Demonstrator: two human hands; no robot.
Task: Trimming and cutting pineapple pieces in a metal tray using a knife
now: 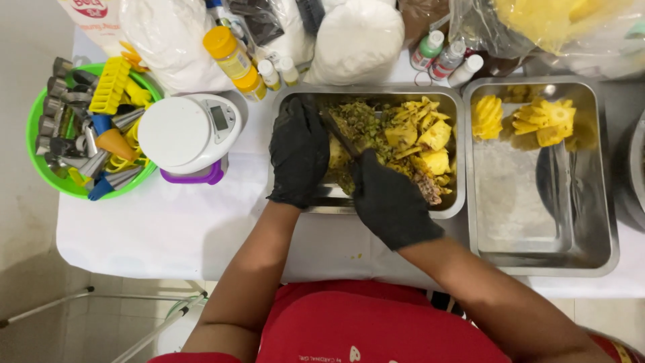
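Observation:
Both my hands wear black gloves and work inside a steel tray (309,202) holding pineapple peel and yellow chunks (416,138). My left hand (299,151) curls over a piece of pineapple at the tray's left side; the piece is mostly hidden under the glove. My right hand (390,198) grips a knife handle, and the dark blade (339,134) points up and left toward my left hand. Green-brown peel scraps (359,121) lie just beyond the blade.
A second steel tray (537,202) to the right holds peeled pineapple pieces (544,121). A white kitchen scale (188,134) and a green bowl (40,165) of metal cutters stand left. Bags (356,40), small bottles and a yellow-capped jar (232,57) line the back. The table's front edge is near my body.

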